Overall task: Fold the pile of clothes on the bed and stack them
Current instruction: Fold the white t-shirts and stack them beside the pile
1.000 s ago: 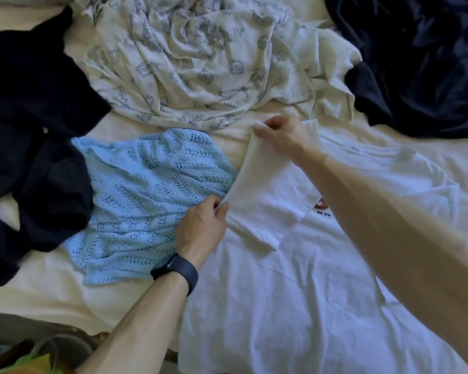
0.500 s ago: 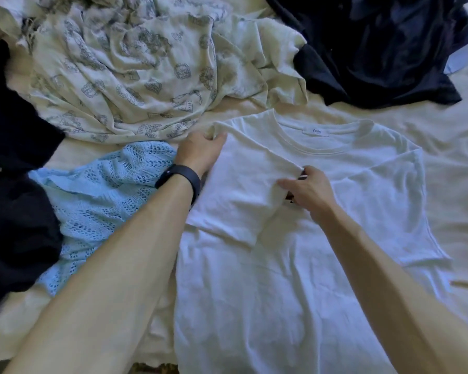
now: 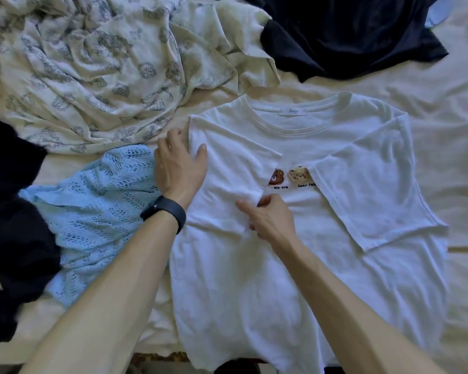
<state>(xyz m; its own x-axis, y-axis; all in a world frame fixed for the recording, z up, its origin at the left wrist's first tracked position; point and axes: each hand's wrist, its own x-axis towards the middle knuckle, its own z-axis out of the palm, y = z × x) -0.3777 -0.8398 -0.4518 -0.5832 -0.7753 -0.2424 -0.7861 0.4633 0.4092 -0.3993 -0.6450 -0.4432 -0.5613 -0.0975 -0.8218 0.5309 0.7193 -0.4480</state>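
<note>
A white T-shirt (image 3: 295, 265) with two small bear patches lies flat, front up, on the cream bed sheet (image 3: 449, 109). Both its sleeves are folded inward over the chest. My left hand (image 3: 180, 168), with a black band on the wrist, rests flat on the folded left shoulder edge, fingers spread. My right hand (image 3: 268, 220) pinches the lower corner of the folded left sleeve, just below the bear patches.
A light blue knit top (image 3: 92, 209) lies left of the shirt. A cream printed garment (image 3: 100, 68) is bunched at the back left. Dark clothes lie at the far left (image 3: 11, 225) and a navy garment (image 3: 346, 36) at the back right.
The left sleeve was folded inward over the chest. My left hand slid down the folded shoulder edge and flattened. My right hand moved from the sleeve's top edge to its lower corner.
</note>
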